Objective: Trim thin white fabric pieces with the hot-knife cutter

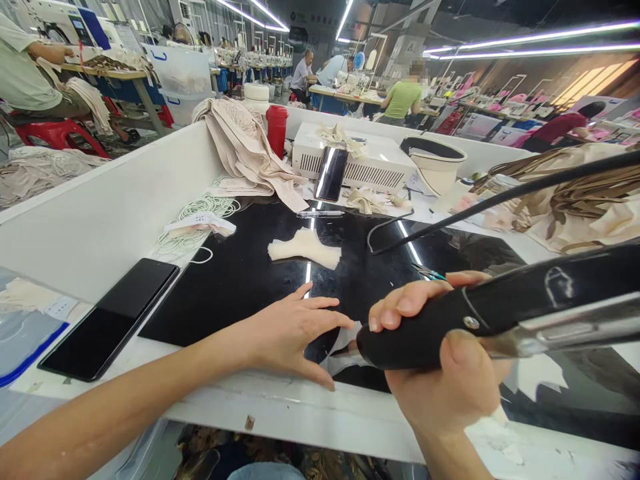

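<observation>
My right hand [445, 360] is wrapped round a thick black cylindrical hand tool [540, 293] with a long metal strip along its side. The tool's narrow end points left, at a pale thin piece [345, 363] on the glossy black board [225, 287]. My left hand [300, 327] lies palm down by that piece, fingers spread, holding nothing. I cannot tell whether its fingertips touch the piece. Beyond the left hand lies a cream, curved, soft-looking piece [305, 248]. Teal-handled snips [427, 272] lie just past the right hand, partly hidden.
A dark tablet [110, 317] lies at left, beside pale green cord [200, 207]. Behind stand a phone [331, 173], a white box [355, 163], a red cup [277, 130], a cream bin [435, 160] and draped fabric [245, 147]. A black cable [500, 197] crosses the right side.
</observation>
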`<action>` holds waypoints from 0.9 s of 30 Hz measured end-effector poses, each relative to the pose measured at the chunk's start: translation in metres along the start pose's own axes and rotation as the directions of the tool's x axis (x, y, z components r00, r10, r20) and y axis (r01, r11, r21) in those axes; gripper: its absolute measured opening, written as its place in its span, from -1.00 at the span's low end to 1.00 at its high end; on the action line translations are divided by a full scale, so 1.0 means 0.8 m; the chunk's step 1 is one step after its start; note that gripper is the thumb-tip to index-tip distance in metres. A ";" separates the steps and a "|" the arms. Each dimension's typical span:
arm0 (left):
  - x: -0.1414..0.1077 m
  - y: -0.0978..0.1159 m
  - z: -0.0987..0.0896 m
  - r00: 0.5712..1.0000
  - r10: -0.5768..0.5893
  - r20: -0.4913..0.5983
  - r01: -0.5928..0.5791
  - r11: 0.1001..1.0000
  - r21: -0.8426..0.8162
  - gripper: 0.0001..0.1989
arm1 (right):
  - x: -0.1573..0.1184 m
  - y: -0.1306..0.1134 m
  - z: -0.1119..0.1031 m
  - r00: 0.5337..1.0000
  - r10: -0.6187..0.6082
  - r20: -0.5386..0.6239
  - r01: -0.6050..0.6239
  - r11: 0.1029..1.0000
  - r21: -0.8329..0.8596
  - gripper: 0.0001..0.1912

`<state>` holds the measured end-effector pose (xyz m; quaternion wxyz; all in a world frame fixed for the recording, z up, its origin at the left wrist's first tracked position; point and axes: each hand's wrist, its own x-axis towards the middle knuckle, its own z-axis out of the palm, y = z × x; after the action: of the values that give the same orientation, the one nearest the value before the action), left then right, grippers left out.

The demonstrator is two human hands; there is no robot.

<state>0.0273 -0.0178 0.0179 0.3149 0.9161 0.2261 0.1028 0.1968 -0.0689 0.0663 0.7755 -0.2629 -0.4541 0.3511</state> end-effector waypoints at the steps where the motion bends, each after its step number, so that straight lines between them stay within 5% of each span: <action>1: 0.000 0.001 -0.001 1.000 0.001 -0.002 -0.001 1.000 -0.002 -0.23 | -0.003 -0.001 0.001 1.000 0.007 -0.001 -0.007 1.000 0.011 -0.62; 11: -0.001 0.006 0.000 0.999 0.021 -0.030 -0.022 0.999 -0.031 -0.27 | -0.006 -0.006 0.004 0.999 0.047 0.020 -0.046 0.997 -0.062 -0.61; 20: -0.011 -0.008 -0.021 0.991 0.114 -0.073 -0.103 0.985 0.139 -0.97 | 0.034 -0.020 -0.029 0.987 -0.055 -0.150 0.029 0.985 -0.169 -0.61; 27: -0.017 -0.027 -0.032 0.963 0.103 -0.249 0.006 0.915 0.403 -0.72 | 0.035 -0.011 -0.036 0.990 -0.075 -0.121 0.052 0.981 -0.188 -0.63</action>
<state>-0.0006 0.0039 0.0238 0.0850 0.9443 0.2593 0.1837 0.2343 -0.0551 0.0745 0.7860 -0.3407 -0.4425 0.2650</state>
